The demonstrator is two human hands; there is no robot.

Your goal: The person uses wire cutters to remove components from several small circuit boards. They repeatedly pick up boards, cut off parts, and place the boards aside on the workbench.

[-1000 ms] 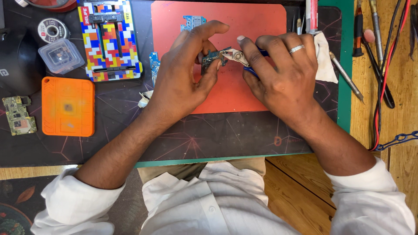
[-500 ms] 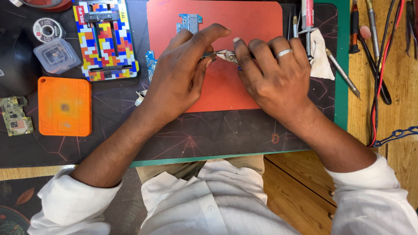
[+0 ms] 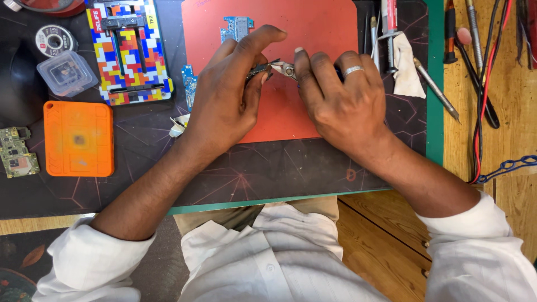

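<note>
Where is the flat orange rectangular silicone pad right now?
In the head view, the flat orange rectangular silicone pad lies on the dark work mat, on the person's left, below the clear plastic box and right of a small green circuit board.

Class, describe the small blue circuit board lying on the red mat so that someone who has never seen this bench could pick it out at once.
Start at the red mat in the middle of the dark work surface. Near its top edge, just above the left hand, lies the blue circuit board, flat and untouched. Unlike the second blue board, which lies off the mat beside the multicoloured holder, this one lies wholly on red.
</note>
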